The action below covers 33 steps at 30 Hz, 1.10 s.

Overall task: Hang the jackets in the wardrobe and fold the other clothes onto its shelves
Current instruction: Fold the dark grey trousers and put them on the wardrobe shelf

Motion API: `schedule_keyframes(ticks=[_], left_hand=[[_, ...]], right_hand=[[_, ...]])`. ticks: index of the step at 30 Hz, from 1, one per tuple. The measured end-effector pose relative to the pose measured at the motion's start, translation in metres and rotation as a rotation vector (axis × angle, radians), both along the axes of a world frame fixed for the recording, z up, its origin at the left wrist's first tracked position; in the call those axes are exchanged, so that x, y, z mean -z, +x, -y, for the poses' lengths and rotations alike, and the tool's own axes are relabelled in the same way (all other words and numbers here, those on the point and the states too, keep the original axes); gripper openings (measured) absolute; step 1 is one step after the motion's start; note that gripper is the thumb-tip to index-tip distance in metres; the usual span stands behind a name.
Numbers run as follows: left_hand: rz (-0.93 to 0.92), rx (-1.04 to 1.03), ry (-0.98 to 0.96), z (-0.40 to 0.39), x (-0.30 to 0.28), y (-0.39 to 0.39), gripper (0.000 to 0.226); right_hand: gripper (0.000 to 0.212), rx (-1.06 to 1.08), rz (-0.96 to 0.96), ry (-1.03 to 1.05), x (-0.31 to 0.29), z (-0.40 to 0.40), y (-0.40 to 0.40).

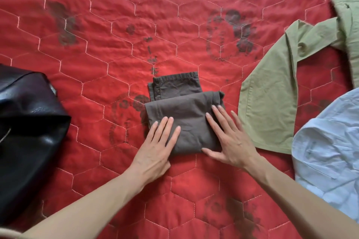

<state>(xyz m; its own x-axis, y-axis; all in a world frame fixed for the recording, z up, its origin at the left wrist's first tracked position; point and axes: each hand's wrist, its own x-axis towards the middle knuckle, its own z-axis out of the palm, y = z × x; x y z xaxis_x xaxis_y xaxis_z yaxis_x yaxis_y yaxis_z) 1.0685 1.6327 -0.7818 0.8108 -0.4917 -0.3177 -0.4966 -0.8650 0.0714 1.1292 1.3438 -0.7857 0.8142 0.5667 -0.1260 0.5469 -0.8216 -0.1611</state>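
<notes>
Covering the bed, a red quilt (174, 15) carries a black jacket (29, 132), a green garment (272, 93) and, centrally, folded brown trousers (184, 118), pressed flat by the spread left hand (155, 147) and right hand (231, 137). If lifted carelessly, the fold may be sprung open.

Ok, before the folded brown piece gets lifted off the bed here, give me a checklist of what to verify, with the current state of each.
1. Brown garment folded compactly: ok, though one layer sticks out at the far end.
2. Left hand flat on it: ok.
3. Right hand flat on it: ok.
4. Clear of the green garment and black leather jacket: ok.
5. Light blue shirt folded: not ok, lies crumpled.
6. Wardrobe shelf free: cannot tell, out of view.
</notes>
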Motion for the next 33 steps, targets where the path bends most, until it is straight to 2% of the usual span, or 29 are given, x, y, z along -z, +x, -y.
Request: schedule_keyframes(ticks=[3,6,9,12,14,17,20,23,25,27,29,33], left_hand=[[0.045,-0.056,0.037,0.012,0.005,0.001,0.088],[0.058,-0.082,0.027,0.016,0.004,-0.001,0.073],[0.020,-0.088,-0.063,0.014,-0.009,0.002,0.075],[-0.015,-0.151,-0.287,0.008,-0.030,0.014,0.072],[-0.179,-0.307,-0.488,0.001,-0.051,0.025,0.065],[-0.465,-0.559,-0.638,-0.011,-0.082,0.041,0.045],[-0.543,-0.807,-0.867,-0.022,-0.093,0.049,0.025],[-0.486,-1.072,-1.114,-0.027,-0.084,0.056,0.018],[-0.445,-1.263,-1.247,-0.025,-0.076,0.063,0.014],[-0.404,-1.450,-1.340,-0.018,-0.070,0.070,0.008],[-0.357,-1.575,-1.349,-0.010,-0.062,0.077,0.010],[-0.249,-1.605,-1.305,-0.004,-0.048,0.088,0.025]], right_hand=[[0.114,-0.115,-0.014,-0.061,-0.002,0.006,0.005],[0.111,-0.171,-0.010,-0.099,-0.003,0.005,0.011],[0.096,-0.196,-0.022,-0.077,-0.006,0.004,0.013],[0.067,-0.181,-0.085,0.079,-0.017,0.009,0.014],[0.049,-0.153,-0.106,0.192,-0.030,0.011,0.017],[0.029,-0.100,-0.150,0.326,-0.056,0.010,0.021],[0.025,0.013,-0.152,0.451,-0.073,0.006,0.026],[0.022,0.232,-0.241,0.707,-0.082,-0.003,0.037],[0.031,0.484,-0.301,0.881,-0.080,-0.012,0.048],[0.052,0.760,-0.365,1.036,-0.071,-0.022,0.056],[0.065,0.918,-0.411,1.083,-0.056,-0.031,0.060],[0.064,0.978,-0.339,1.104,-0.042,-0.051,0.064]])
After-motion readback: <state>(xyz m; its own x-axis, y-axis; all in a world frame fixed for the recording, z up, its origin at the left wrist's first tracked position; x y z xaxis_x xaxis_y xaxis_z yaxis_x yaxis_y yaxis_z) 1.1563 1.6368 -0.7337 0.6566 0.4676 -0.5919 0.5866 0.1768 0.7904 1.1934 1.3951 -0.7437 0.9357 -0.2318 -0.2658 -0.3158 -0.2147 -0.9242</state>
